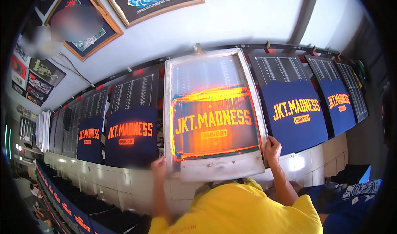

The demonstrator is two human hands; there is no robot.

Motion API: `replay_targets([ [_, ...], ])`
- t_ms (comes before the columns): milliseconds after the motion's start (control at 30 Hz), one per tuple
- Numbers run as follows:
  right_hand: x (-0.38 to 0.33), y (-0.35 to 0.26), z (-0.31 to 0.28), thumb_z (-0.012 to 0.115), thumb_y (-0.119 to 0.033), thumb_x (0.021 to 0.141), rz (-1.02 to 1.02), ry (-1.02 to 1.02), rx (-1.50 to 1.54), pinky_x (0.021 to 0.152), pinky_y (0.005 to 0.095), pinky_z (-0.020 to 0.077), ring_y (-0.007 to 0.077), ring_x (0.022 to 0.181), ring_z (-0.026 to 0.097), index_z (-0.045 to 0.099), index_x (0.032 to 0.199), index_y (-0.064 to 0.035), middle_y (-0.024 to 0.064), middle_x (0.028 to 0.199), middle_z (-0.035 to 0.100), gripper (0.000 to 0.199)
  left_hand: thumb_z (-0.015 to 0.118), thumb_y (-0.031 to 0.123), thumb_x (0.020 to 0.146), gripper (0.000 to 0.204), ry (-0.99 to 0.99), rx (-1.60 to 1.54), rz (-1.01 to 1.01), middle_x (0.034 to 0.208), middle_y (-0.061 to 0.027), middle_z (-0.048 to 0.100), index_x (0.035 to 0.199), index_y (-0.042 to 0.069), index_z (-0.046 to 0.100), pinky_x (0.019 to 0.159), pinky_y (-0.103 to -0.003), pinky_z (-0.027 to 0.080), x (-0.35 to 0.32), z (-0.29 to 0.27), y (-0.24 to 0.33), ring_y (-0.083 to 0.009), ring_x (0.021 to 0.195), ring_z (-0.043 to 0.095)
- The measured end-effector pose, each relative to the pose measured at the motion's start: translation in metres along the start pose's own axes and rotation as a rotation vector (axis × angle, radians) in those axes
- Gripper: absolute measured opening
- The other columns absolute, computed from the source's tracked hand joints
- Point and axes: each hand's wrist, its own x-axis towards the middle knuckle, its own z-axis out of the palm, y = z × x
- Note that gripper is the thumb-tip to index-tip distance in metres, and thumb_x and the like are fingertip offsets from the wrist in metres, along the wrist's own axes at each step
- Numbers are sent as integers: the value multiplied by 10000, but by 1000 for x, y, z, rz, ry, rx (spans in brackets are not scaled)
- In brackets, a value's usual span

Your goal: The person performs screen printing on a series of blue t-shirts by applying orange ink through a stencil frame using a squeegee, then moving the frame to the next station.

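Note:
In front of me is a screen-printing screen [244, 75] with a pale frame and a translucent mesh. Orange-yellow ink [215, 94] lies in a thick band across the mesh, with streaks down both sides and along the bottom. Lettering shows through the lower half over dark cloth. At the lower right edge of the frame, my right hand [273, 150] is closed with its fingers on the rim. My left hand [158, 166], slightly blurred, is closed at the lower left edge of the frame. A pale strip [223, 168] with bolts crosses the frame's near end.
Navy printed cloths on black boards line both sides: one [130, 149] to the left, another [295, 132] to the right. A dark rail [147, 63] runs behind the boards along the wall. A white tiled ledge [120, 180] is nearer me. A blue garment [351, 201] is at lower right.

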Motion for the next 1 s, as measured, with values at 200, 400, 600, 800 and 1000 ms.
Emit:
replay_targets([
  [200, 7, -3, 0, 575, -124, 909, -31, -40, -29, 740, 363, 521, 292, 791, 692, 691, 1056, 28, 196, 865, 707, 241, 671, 128, 897, 242, 42, 33, -24, 825, -75, 693, 1053, -54, 697, 704, -264, 480, -3, -2, 26, -124, 775, 613],
  [400, -6, -31, -42, 662, -199, 863, -304, -198, -258, 849, 405, 520, 353, 975, 649, 678, 1128, -32, 164, 1081, 682, 314, 698, 211, 873, 337, 12, 219, 208, 1182, -153, 673, 1146, 15, 682, 937, -406, 491, -26, -19, 80, -300, 1107, 632],
  [600, -56, -80, -78, 787, -250, 755, -700, -655, -497, 1085, 447, 397, 292, 1380, 374, 575, 1289, -101, 87, 1443, 479, 593, 773, 204, 759, 464, -530, 407, 805, 1276, -96, 631, 1181, 37, 673, 1076, -429, 398, -62, -27, 117, -286, 1276, 510],
  [800, -47, -76, -70, 816, -138, 620, -851, -704, -632, 1061, 417, 431, 306, 1263, 511, 530, 1301, -87, 113, 1328, 565, 740, 721, 120, 735, 550, -658, 618, 830, 1335, -96, 524, 1253, 15, 570, 1006, -422, 467, -66, -13, 152, -302, 1266, 480],
  [1000, -18, -95, -43, 717, -96, 638, -865, -540, -670, 796, 430, 497, 273, 924, 630, 611, 853, -64, 96, 922, 646, 242, 684, 65, 706, 383, -606, 677, 681, 1135, -111, 601, 1080, 20, 619, 882, -413, 528, -30, 3, 168, -303, 1065, 604],
])
